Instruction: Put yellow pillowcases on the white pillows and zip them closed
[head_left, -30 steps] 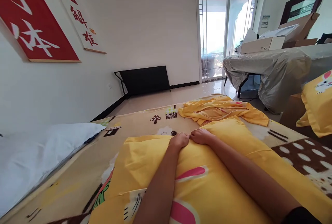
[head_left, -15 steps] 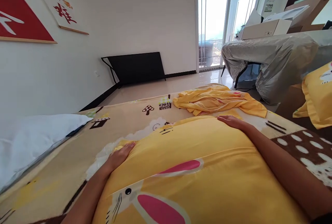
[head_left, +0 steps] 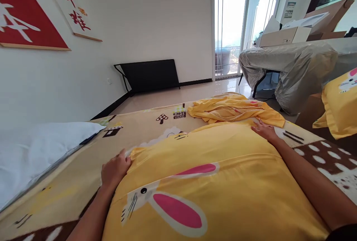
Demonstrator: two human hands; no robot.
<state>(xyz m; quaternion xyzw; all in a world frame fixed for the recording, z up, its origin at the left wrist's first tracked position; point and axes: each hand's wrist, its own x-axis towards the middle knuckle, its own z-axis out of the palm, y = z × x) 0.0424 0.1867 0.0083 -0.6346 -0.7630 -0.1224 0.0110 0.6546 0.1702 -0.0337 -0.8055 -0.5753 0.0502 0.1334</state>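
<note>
A plump yellow pillow (head_left: pixel 234 192) with a printed white rabbit and pink ears lies on the bed right in front of me. A seam or flap edge runs across its cover. At its far left corner, my left hand (head_left: pixel 115 168) is curled against the edge, its fingers partly hidden, and appears to grip the cover. My right hand (head_left: pixel 264 131) rests at the far right corner with fingers spread, touching the yellow fabric. Just beyond the pillow lies a crumpled yellow cloth (head_left: pixel 223 108).
A patterned beige blanket (head_left: pixel 145 125) covers the bed. To the left lies a white pillow (head_left: pixel 50 148); at right is another yellow pillow (head_left: pixel 338 103). A black folded panel (head_left: pixel 150 75) leans on the wall. Boxes (head_left: pixel 284 36) stand on a plastic-covered table (head_left: pixel 290 55).
Both hands have slid outward from the pillow's top to its far corners. The left has curled at the edge; the right has spread its fingers. The view has shifted slightly.
</note>
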